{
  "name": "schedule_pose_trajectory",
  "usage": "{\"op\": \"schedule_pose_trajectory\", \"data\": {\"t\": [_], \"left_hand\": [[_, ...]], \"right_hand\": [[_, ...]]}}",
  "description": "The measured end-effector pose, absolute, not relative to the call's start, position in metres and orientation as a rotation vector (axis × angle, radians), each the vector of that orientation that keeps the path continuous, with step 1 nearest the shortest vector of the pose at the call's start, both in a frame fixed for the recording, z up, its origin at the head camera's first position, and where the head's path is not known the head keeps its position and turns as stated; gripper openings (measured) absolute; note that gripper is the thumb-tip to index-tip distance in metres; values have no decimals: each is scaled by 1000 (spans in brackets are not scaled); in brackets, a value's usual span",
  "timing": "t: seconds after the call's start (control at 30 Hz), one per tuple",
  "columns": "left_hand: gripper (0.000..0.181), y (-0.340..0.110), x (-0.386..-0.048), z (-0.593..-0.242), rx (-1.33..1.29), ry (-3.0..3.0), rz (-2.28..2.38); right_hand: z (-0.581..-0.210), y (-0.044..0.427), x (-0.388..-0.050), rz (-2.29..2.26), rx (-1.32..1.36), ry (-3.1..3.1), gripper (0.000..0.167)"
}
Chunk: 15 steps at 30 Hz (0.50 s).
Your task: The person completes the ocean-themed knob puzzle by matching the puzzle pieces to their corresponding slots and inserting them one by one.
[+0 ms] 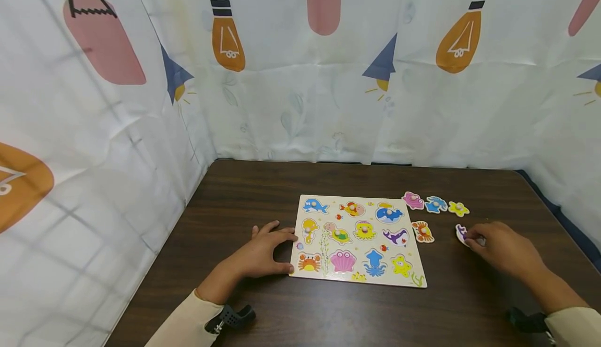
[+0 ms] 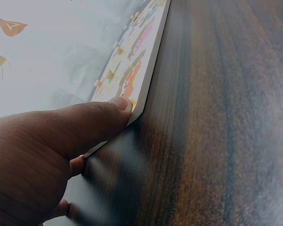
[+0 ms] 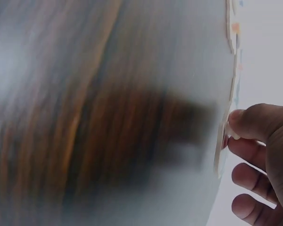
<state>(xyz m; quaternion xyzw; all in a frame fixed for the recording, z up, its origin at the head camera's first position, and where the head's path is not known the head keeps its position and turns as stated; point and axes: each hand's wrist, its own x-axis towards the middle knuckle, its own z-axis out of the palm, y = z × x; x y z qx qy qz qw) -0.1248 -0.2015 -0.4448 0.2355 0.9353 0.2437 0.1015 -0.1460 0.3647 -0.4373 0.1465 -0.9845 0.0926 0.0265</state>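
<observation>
A sea-animal puzzle board [image 1: 324,237] lies flat on the table, with knobbed pieces such as the turtle [image 1: 339,235] in some of its spots. My left hand [image 1: 260,250] is spread along the board's left edge. Its thumb [image 2: 99,120] touches the near left corner, beside the crab picture [image 1: 309,262]. To the right of the board, my right hand [image 1: 504,248] pinches a purple-and-white puzzle piece [image 1: 460,232] by its knob between thumb and finger. That piece [image 3: 219,150] is at or just above the tabletop, partly covered by my fingers in the head view.
Loose pieces lie off the board's right side: a pink one [image 1: 413,200], a blue one [image 1: 435,204], a yellow star-like one [image 1: 458,209] and an orange one [image 1: 423,231]. The dark wooden table [image 1: 357,315] meets a printed curtain [image 1: 300,117] at the back.
</observation>
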Motion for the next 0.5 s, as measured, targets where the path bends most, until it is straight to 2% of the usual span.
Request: {"op": "schedule_pose_trajectory", "data": {"t": [0.5], "left_hand": [[65,-200,-124,-442,670,2761,714]], "right_hand": [[-425,328,-143,306,519,-3015,12]]}}
